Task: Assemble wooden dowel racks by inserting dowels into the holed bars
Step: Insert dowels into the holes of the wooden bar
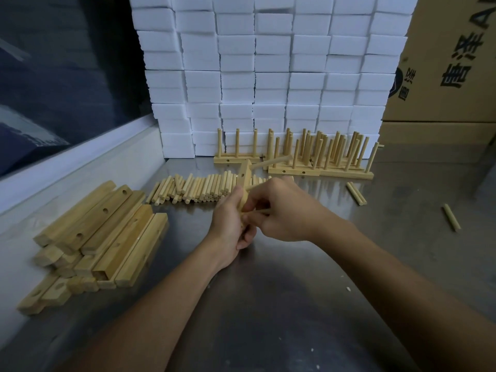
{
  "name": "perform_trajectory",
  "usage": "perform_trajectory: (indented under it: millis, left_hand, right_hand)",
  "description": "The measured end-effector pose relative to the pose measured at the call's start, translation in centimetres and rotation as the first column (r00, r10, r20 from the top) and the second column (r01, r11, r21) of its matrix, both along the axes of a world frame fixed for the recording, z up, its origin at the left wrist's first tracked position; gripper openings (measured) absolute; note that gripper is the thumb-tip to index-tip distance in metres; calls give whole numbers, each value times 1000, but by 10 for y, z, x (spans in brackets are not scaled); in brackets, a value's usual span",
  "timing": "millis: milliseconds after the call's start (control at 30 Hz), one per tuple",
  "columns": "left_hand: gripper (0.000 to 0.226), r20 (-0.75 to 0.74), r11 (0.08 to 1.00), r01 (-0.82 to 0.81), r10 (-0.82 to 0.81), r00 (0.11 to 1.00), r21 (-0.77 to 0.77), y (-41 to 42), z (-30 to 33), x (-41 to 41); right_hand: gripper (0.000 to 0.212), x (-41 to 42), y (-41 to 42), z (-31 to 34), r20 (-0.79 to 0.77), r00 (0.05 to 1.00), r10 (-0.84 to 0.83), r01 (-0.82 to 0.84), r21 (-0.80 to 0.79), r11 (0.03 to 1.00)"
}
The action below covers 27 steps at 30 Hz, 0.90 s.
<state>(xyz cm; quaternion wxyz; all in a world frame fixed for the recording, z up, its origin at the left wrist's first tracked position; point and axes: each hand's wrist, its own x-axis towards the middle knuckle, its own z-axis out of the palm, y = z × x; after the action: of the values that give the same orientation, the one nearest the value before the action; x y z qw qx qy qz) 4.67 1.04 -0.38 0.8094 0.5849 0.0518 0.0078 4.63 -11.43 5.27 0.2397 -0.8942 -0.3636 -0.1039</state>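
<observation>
My left hand grips a holed wooden bar held on end above the steel table, its top pointing away from me. One dowel sticks out of the bar's upper part toward the right. My right hand pinches another dowel whose tip meets the bar's lower part. A second dowel shows above my right fingers. A row of loose dowels lies just behind my hands. A stack of holed bars lies at the left.
Finished racks with upright dowels stand at the back, against a wall of white foam blocks. Stray dowels and a single one lie at the right. Cardboard boxes rise at the far right. A white ledge borders the left.
</observation>
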Motion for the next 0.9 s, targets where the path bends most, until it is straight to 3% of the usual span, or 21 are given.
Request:
perform_trajectory:
  millis: [100, 267, 467, 633, 767, 900]
  left_hand:
    - [46, -3, 1000, -9, 9, 1000, -7, 0, 1, 0]
    - [54, -3, 1000, -8, 8, 1000, -22, 1, 3, -2]
    - [41, 6, 1000, -18, 18, 1000, 2, -1, 3, -2]
    - [42, 30, 1000, -13, 13, 999, 12, -3, 3, -4]
    - [38, 42, 999, -46, 46, 998, -7, -4, 2, -2]
    - [38, 35, 996, -50, 52, 998, -67, -3, 4, -1]
  right_hand:
    - [6, -1, 0, 0, 22, 999, -35, 35, -9, 999]
    - [11, -10, 2, 2, 253, 961, -111, 154, -159, 975]
    - [20, -4, 6, 0, 26, 985, -169, 171, -64, 983]
    - [12, -3, 2, 2, -34, 980, -197, 195, -43, 980]
    - [18, 0, -6, 10, 111, 964, -243, 252, -79, 964]
    - [20, 4, -12, 11, 315, 905, -285, 298, 9, 955]
